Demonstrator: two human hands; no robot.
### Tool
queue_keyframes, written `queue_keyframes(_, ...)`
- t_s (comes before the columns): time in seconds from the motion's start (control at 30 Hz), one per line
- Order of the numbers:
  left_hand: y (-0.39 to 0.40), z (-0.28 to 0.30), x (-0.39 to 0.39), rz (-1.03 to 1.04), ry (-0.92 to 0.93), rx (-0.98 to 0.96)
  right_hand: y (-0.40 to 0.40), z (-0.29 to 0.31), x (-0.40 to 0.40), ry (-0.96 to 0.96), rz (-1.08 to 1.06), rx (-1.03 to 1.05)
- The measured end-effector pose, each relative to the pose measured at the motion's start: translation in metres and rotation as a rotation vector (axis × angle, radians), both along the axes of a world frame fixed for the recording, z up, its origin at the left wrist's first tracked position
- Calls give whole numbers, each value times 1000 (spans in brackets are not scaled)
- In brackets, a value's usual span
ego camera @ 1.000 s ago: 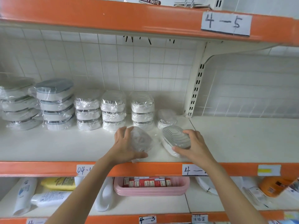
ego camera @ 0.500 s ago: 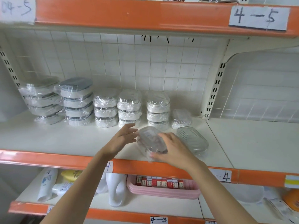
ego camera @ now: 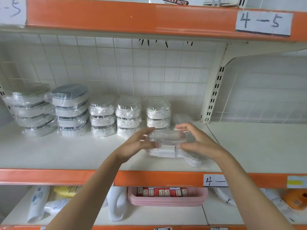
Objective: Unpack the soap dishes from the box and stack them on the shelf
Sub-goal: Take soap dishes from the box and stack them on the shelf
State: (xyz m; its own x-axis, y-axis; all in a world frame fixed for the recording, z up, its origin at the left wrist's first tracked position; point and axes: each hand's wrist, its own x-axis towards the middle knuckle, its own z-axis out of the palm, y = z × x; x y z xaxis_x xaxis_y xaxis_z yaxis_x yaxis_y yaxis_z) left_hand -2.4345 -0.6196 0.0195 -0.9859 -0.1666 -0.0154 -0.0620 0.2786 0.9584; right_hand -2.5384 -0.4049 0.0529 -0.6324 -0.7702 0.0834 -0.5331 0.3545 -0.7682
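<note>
A soap dish (ego camera: 166, 138) in clear plastic wrap is held just above the white shelf (ego camera: 66, 155), near its front middle. My left hand (ego camera: 137, 144) grips its left end and my right hand (ego camera: 199, 142) grips its right end. Under my right hand a second wrapped dish (ego camera: 194, 161) lies on the shelf, mostly hidden. Along the back stand several stacks of wrapped dishes: grey-lidded ones (ego camera: 71, 110) at the left, white ones (ego camera: 127, 115) in the middle. A single dish (ego camera: 179, 117) sits behind my right hand. No box is in view.
A slotted upright post (ego camera: 214, 97) divides the shelf; the bay to its right (ego camera: 257, 146) holds nothing. An orange shelf edge (ego camera: 149, 20) runs overhead. The lower shelf carries a pink tray (ego camera: 167, 201) of red boxes, white and yellow bottles (ego camera: 38, 203) and an orange item (ego camera: 295, 200).
My right hand left the dish lying on the shelf and took the wrapped dish from my left. Both hands now hold it by its ends, higher and further back.
</note>
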Motion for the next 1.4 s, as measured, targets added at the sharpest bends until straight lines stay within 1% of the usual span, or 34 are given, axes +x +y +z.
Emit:
queue_keyframes(0.03, 9, 1, -6, 57, 11, -15, 8, 2, -5, 30, -40, 12)
queue_keyframes(0.13, 42, 1, -23, 293, 110, -89, 25, -1, -14, 263, -262, 17)
queue_keyframes(0.2, 68, 0, -32, 439, 156, -201, 30, -6, -11, 330, -419, -11)
queue_keyframes(0.23, 80, -1, -35, 464, 180, -244, 31, -8, -9, 340, -477, -1)
queue_keyframes(0.3, 100, -3, -37, 397, 221, -257, 33, -10, -4, 323, -544, 59)
queue_keyframes(0.37, 111, -3, -37, 265, 243, -203, 37, -9, 0, 254, -584, 135)
queue_keyframes(0.4, 112, -3, -36, 197, 256, -190, 39, -8, 0, 213, -591, 169)
queue_keyframes(0.47, 109, -4, -35, 77, 299, -241, 41, -4, 1, 147, -568, 249)
queue_keyframes(0.57, 98, -8, -37, 6, 374, -392, 36, -5, 3, 186, -540, 373)
queue_keyframes(0.6, 92, -9, -39, 8, 382, -453, 34, -8, 1, 218, -541, 357)
queue_keyframes(0.67, 76, -15, -42, 40, 368, -609, 31, -10, -3, 256, -559, 236)
queue_keyframes(0.77, 49, -23, -43, 114, 263, -810, 23, -6, -18, 284, -565, 79)
queue_keyframes(0.87, 26, -28, -38, 197, 148, -929, 2, -1, -41, 284, -546, 40)
queue_keyframes(0.97, 11, -36, -33, 209, 24, -950, -26, -4, -69, 313, -551, 53)
queue_keyframes(1.03, 8, -39, -29, 194, -22, -949, -42, -7, -86, 328, -554, 61)
queue_keyframes(1.23, 8, -40, -28, 212, -15, -940, -62, -12, -109, 261, -401, 185)
queue_keyframes(1.4, 9, -41, -30, 214, -15, -940, -57, -10, -106, 233, -363, 229)
